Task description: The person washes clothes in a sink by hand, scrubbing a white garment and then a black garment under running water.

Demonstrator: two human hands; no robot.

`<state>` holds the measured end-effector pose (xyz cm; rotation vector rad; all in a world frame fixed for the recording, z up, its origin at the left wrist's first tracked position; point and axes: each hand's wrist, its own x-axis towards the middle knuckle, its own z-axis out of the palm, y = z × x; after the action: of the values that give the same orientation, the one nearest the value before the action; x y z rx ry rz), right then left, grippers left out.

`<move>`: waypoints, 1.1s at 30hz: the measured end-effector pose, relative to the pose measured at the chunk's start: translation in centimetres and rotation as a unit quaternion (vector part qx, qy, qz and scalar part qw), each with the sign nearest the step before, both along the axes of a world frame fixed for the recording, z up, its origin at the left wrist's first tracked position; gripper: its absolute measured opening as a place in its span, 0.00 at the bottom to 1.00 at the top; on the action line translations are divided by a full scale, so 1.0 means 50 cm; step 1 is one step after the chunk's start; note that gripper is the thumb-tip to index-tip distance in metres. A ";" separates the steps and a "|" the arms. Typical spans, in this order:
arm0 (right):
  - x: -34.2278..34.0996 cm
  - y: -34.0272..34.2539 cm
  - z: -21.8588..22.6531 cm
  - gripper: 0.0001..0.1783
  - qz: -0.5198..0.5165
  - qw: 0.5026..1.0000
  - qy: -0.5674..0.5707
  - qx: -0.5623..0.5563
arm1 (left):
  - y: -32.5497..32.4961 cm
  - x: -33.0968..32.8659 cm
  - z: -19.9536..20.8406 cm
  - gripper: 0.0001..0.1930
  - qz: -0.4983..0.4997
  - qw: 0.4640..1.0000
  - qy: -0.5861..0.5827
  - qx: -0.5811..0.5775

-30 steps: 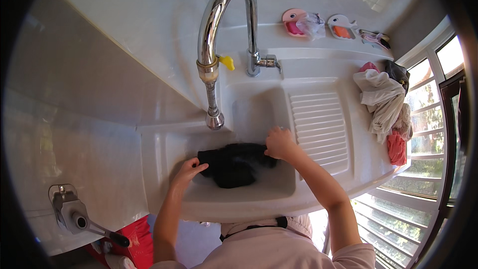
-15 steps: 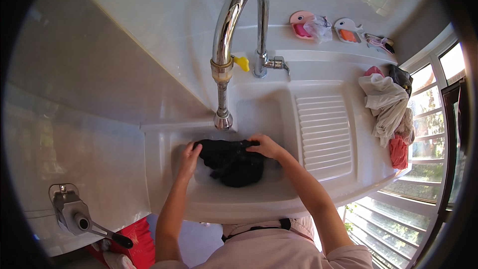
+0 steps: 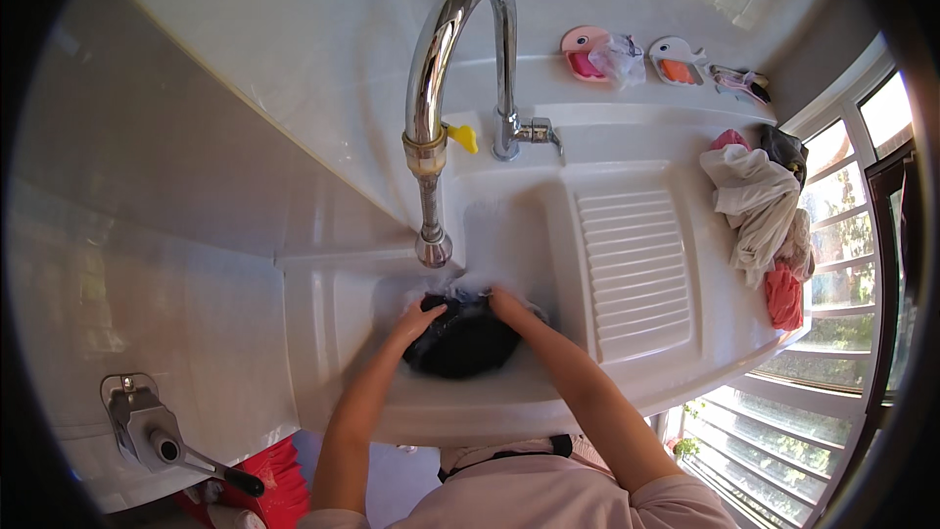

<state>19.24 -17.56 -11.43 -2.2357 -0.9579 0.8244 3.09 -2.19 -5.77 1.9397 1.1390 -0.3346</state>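
Note:
A soaked black cloth (image 3: 464,341) lies bunched in the water of the white sink basin (image 3: 333,333); its exact kind of garment does not show. At its upper left edge, my left hand (image 3: 419,319) is closed on the fabric, thumb on top. My right hand (image 3: 507,307) grips the upper right edge, its fingers partly under the splashing water. White foam and ripples spread between the two hands. Just above them hangs the spout of the chrome faucet (image 3: 433,250), with a small yellow lever on its neck.
Right of the basin is a ribbed washboard (image 3: 636,269). Beyond it lies a heap of clothes (image 3: 754,206) by the louvred window. Fish-shaped soap dishes (image 3: 676,61) stand on the back ledge. A grey metal crank (image 3: 162,441) juts from the wall at lower left.
Both hands have moved closer together and down into the water with the black cloth, which was spread between them before. Splashing and foam have appeared around its upper edge.

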 end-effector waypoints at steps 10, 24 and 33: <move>0.006 0.012 0.047 0.10 -0.028 0.999 0.012 0.027 | -0.043 0.054 0.057 0.16 0.313 0.874 -0.173 -0.329; -0.046 0.060 0.259 0.10 -0.172 0.965 -0.133 0.147 | -0.141 0.128 0.046 0.19 0.418 0.651 -0.330 -0.540; 0.022 0.049 0.152 0.14 -0.156 0.971 -0.162 0.082 | -0.094 0.106 0.092 0.37 0.389 0.733 -0.239 -0.504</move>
<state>20.32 -15.10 -3.82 -2.3327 -0.7528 0.2373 8.41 -6.90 -1.18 0.4425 0.9796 0.0452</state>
